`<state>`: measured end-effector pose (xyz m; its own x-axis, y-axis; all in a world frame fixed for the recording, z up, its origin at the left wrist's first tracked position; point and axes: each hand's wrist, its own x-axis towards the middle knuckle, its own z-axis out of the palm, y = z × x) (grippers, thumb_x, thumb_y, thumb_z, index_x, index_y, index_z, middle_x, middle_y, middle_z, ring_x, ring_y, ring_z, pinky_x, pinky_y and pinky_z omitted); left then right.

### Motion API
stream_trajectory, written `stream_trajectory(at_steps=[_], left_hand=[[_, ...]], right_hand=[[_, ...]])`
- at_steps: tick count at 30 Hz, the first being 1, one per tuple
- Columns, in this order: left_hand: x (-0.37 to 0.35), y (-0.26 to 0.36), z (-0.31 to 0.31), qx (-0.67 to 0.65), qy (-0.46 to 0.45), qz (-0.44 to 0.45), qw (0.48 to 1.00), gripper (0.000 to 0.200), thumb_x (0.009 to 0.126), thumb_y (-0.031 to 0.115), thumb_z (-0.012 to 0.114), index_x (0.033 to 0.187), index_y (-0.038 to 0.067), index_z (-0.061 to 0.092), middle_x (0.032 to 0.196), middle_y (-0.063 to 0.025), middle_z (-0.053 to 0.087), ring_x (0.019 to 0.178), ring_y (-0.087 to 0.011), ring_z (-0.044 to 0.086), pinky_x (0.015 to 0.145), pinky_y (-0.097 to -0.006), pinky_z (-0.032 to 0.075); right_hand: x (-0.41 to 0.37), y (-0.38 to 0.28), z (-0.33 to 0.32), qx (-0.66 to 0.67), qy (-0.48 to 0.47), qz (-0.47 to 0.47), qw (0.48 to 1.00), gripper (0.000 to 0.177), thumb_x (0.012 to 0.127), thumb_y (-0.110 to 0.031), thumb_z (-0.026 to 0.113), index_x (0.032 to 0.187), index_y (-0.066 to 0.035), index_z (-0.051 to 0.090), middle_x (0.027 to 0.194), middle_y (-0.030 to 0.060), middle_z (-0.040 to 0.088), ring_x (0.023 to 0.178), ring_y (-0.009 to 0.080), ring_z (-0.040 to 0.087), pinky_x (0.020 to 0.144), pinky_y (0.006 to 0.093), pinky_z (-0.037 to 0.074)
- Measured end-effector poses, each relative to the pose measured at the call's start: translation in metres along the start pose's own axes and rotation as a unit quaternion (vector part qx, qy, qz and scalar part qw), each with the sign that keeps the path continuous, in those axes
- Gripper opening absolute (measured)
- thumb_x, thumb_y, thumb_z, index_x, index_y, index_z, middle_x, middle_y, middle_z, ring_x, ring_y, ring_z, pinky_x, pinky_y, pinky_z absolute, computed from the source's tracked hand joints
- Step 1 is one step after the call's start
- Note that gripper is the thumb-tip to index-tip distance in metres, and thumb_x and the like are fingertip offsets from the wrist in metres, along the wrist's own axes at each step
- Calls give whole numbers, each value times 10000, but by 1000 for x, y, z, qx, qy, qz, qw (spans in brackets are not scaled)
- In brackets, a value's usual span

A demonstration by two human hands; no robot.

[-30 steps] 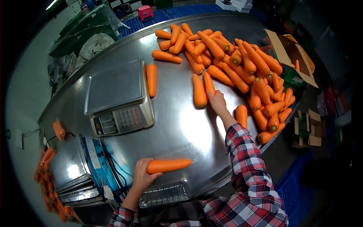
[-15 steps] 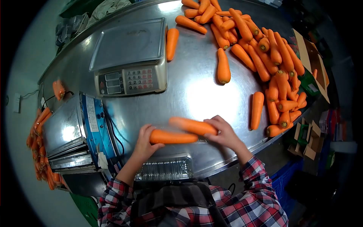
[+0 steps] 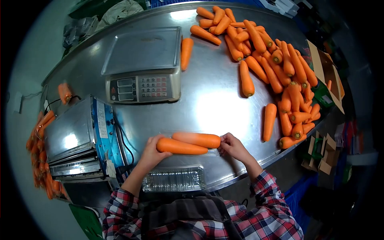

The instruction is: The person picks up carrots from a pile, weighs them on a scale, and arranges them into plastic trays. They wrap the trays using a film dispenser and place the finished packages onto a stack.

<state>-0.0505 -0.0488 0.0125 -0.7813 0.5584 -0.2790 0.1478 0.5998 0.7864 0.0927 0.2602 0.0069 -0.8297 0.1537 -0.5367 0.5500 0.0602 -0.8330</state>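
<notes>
Two large orange carrots lie side by side, lengthwise across my front, over a clear plastic tray whose edges show faintly around them. My left hand (image 3: 151, 152) is wrapped round the left end of the nearer carrot (image 3: 184, 147). At the right end of the farther carrot (image 3: 198, 139), my right hand (image 3: 234, 147) has its fingers curled in, thumb and fingertips against the carrot's end. Its exact hold on the carrot or the tray edge is partly hidden. Nearer to me sits another clear ribbed plastic tray (image 3: 175, 179), at the table edge.
A scale (image 3: 142, 84) with a keypad stands beyond my left hand. The blue-sided metal machine (image 3: 105, 124) and its cable are to the left, beside packed carrots (image 3: 41, 154). A large carrot pile (image 3: 276, 64) covers the right of the steel table (image 3: 216, 84). A cardboard box (image 3: 328, 70) adjoins it.
The farther carrot has come down and left to lie alongside the nearer one. My right hand has moved to the carrot's end. The whole view has shifted slightly.
</notes>
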Motion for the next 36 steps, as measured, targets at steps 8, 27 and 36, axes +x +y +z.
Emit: stream_trajectory(at_steps=[8, 27, 36], left_hand=[[53, 52, -90, -213, 83, 15, 973, 609, 702, 192, 786, 1224, 70, 496, 1203, -124, 487, 1039, -210, 540, 882, -317, 469], [209, 24, -236, 62, 342, 19, 937, 593, 870, 512, 507, 1188, 12, 538, 1111, -231, 528, 1082, -354, 508, 904, -395, 410], [212, 43, -217, 45, 191, -97, 976, 629, 882, 570, 414, 1097, -1, 570, 982, -225, 598, 982, -410, 556, 886, -431, 409]], right_hand=[[74, -115, -8, 48, 75, -147, 985, 215, 870, -114, 509, 1036, 22, 530, 745, 48, 562, 614, 109, 543, 545, 242, 458], [238, -200, -37, -7, 173, -219, 960, 372, 900, -292, 510, 1120, 6, 536, 950, 104, 589, 729, 170, 588, 547, 283, 497], [231, -222, -8, -106, 81, -147, 980, 348, 859, -278, 567, 1072, -4, 551, 801, 57, 597, 611, 117, 549, 488, 250, 466]])
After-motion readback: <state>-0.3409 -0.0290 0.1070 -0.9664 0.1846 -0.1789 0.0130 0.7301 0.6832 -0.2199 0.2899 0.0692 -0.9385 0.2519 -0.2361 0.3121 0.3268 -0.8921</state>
